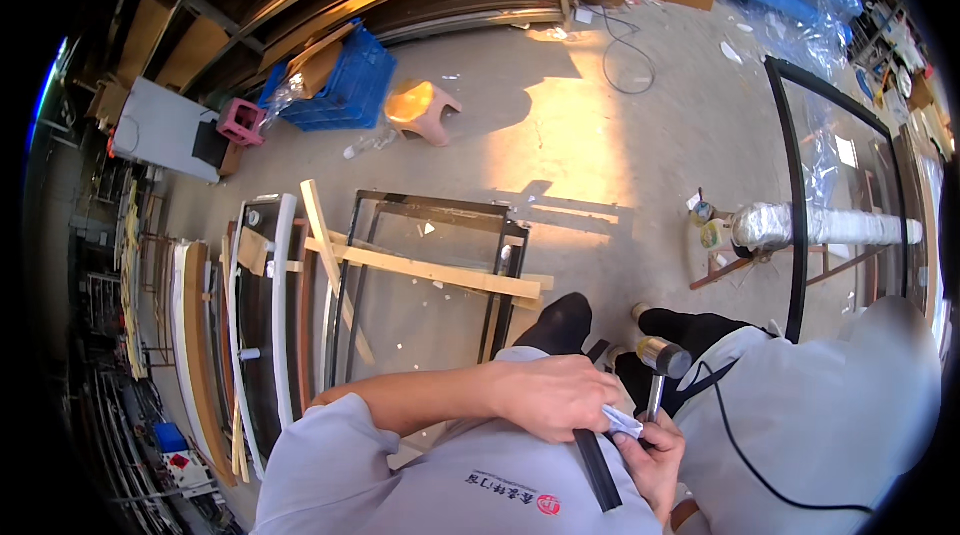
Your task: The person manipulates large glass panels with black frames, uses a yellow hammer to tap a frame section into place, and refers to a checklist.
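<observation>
My left hand (560,397) is closed in front of my grey shirt. From under it a black bar (599,472) sticks out toward my body; its other end is hidden. My right hand (655,455) is closed round the metal shaft of a mallet (665,357), whose yellow and dark head points up and away from me. A small crumpled white-and-blue piece (622,422), like paper or film, sits between both hands, touching the fingers. The left fingertips are partly hidden behind it.
Close on my right is another person in a grey shirt (810,415), with a black cable (740,440) across it. Black frames (430,200) and wooden strips (430,270) are ahead left. A wrapped roll (830,227), a stool (425,110) and a blue crate (345,85) stand farther off.
</observation>
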`<act>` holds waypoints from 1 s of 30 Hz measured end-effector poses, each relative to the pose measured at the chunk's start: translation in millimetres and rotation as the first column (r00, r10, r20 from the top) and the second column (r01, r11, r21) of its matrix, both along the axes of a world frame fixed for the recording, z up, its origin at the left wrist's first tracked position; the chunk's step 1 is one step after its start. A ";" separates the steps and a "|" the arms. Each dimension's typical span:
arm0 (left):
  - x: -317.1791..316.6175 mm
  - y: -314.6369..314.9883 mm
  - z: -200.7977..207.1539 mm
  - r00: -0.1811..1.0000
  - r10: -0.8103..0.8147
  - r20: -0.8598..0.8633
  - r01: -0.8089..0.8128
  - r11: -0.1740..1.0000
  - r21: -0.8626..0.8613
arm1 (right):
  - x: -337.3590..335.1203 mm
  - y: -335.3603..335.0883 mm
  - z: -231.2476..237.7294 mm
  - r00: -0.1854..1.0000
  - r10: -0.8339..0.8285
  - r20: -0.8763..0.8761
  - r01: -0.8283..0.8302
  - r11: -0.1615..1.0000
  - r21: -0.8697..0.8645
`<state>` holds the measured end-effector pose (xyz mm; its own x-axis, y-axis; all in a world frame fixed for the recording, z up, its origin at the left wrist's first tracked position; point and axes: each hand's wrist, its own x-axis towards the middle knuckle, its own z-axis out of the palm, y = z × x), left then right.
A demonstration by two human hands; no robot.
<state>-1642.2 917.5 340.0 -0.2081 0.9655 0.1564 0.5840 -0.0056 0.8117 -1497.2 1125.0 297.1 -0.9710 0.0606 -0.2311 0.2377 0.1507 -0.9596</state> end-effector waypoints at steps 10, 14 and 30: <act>-165.8 5.4 -65.9 0.988 -0.104 0.113 0.113 0.991 -0.077 | -175.6 9.6 -7.0 0.990 0.055 0.128 -0.064 0.996 0.066; -249.1 -12.2 -98.2 0.974 0.148 0.170 -0.160 0.985 0.061 | -292.6 13.7 -6.8 0.965 0.091 0.245 -0.144 0.968 0.208; -278.3 -127.0 -380.2 -0.787 0.596 -0.160 -0.206 -0.498 -0.842 | -687.7 -18.1 -0.1 0.772 0.333 0.542 -0.467 0.875 0.128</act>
